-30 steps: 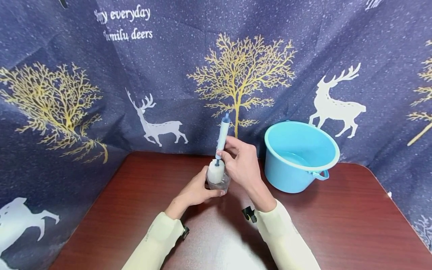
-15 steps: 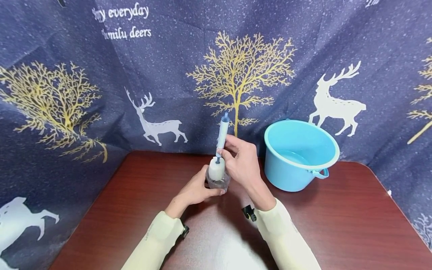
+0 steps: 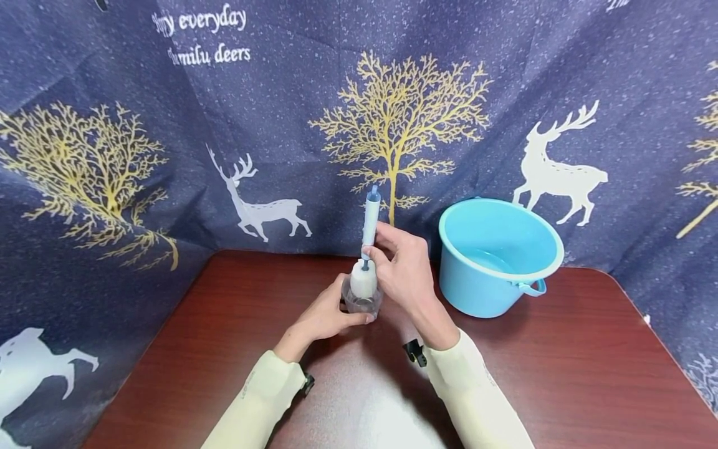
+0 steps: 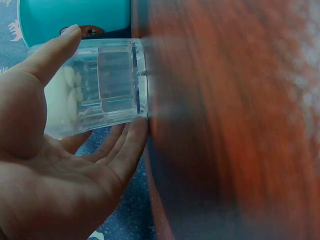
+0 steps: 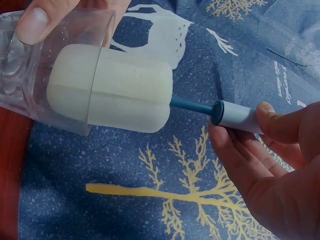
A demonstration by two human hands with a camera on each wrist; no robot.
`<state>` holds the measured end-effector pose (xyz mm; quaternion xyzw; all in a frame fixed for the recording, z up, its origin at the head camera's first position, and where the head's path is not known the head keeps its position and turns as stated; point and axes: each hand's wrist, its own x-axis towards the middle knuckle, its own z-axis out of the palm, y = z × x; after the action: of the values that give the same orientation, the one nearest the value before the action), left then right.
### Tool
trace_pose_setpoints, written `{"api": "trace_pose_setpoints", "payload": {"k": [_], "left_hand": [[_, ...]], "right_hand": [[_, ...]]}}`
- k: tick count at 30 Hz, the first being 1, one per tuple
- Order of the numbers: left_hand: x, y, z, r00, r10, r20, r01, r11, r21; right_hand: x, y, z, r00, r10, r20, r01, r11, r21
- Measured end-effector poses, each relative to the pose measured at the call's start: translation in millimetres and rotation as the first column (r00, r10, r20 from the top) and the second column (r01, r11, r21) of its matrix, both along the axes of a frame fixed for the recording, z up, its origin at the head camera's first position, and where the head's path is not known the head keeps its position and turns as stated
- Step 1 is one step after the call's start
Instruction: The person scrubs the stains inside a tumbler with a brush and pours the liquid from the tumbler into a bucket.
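My left hand (image 3: 324, 318) grips a clear plastic cup (image 3: 361, 305) low over the table, thumb on the near side. In the left wrist view the cup (image 4: 116, 75) has its base right at the tabletop. My right hand (image 3: 405, 269) pinches the light-blue handle of a sponge cup brush (image 3: 371, 222) between thumb and fingers. A dark blue stem joins the handle to a thick white sponge head (image 5: 120, 90). In the right wrist view the sponge is partly inside the cup (image 5: 75, 117), its upper part sticking out past the rim. The brush stands nearly upright.
A light-blue bucket (image 3: 477, 299) with a side handle stands at the back right of the dark red wooden table (image 3: 252, 293). Behind the table hangs a navy cloth (image 3: 314, 112) printed with deer and golden trees.
The sponge has shifted slightly to the right in the cup, and the handle's top a little left, so the brush stands straighter. My left hand stays about where it was.
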<state>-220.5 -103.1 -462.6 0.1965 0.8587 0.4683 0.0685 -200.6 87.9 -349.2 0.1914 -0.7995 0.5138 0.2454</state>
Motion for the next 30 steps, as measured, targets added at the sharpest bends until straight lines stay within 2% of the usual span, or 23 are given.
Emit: {"api": "trace_pose_setpoints", "payload": {"k": [18,30], "left_hand": [[-1.3,-0.2,-1.8,1.000,-0.011,-0.016,0.011,1.000,-0.007],[-0.8,0.9,-1.2,1.000,0.005,-0.013,-0.005,1.000,-0.008]], "right_hand": [[1.7,0.1,1.3,1.000,-0.018,-0.013,0.019,0.998,0.056],[3.2,0.1,2.4,0.998,-0.034,-0.044,0.038,0.994,0.099]]}}
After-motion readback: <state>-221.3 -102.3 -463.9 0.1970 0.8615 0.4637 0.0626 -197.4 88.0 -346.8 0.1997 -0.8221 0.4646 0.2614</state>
